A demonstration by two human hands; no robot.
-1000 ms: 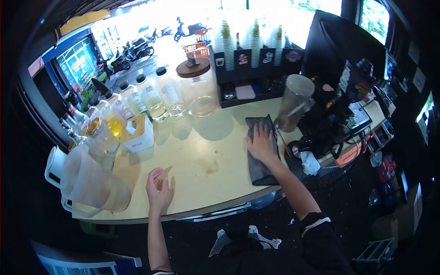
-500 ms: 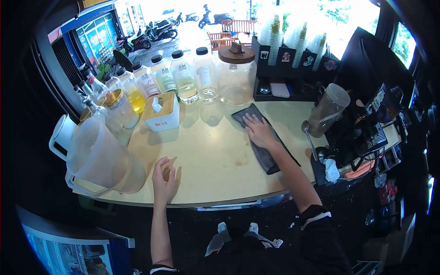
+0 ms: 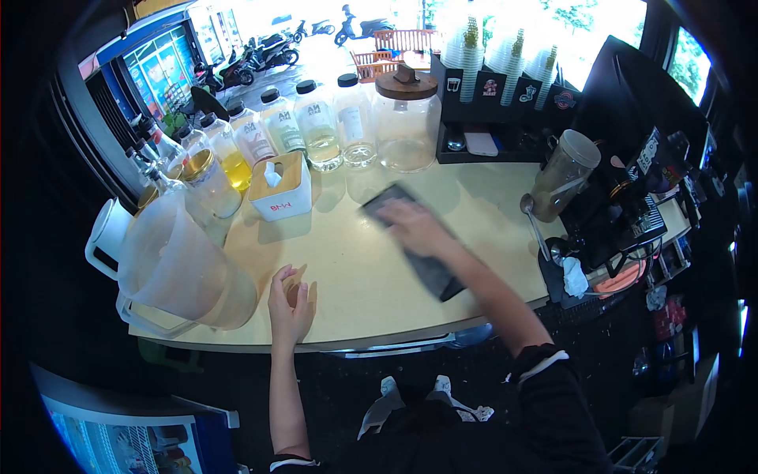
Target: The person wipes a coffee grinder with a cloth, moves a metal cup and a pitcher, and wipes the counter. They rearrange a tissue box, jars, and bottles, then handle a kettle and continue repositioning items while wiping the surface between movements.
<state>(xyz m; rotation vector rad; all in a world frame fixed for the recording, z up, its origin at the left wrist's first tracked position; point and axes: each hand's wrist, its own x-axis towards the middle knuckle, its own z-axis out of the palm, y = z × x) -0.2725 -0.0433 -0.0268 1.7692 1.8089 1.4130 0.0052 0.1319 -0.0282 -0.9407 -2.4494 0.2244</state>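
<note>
A dark grey cloth [image 3: 434,276] lies slantwise on the pale wooden counter [image 3: 355,272]. My right hand [image 3: 418,229] is flat over its upper part, fingers stretched out and blurred by motion. The cloth's far end is smeared too. Near the front edge of the counter, my left hand [image 3: 289,306] is held with loosely curved fingers and the thumb apart, nothing in it. The closest thing on its left is a large frosted plastic pitcher [image 3: 178,261]. A white tissue box [image 3: 283,196] with a wooden lid stands beyond that hand.
Black-capped bottles [image 3: 320,130] and a wooden-lidded glass jar [image 3: 407,130] line the back. Stacked plastic cups [image 3: 505,59] stand in a black holder. At the right are a lidded jug [image 3: 564,178], a long spoon [image 3: 537,225] and a crumpled white tissue [image 3: 574,276].
My right hand has slid the cloth leftward across the counter, turning it slightly. My left hand stays about where it was. The whole view has shifted a little.
</note>
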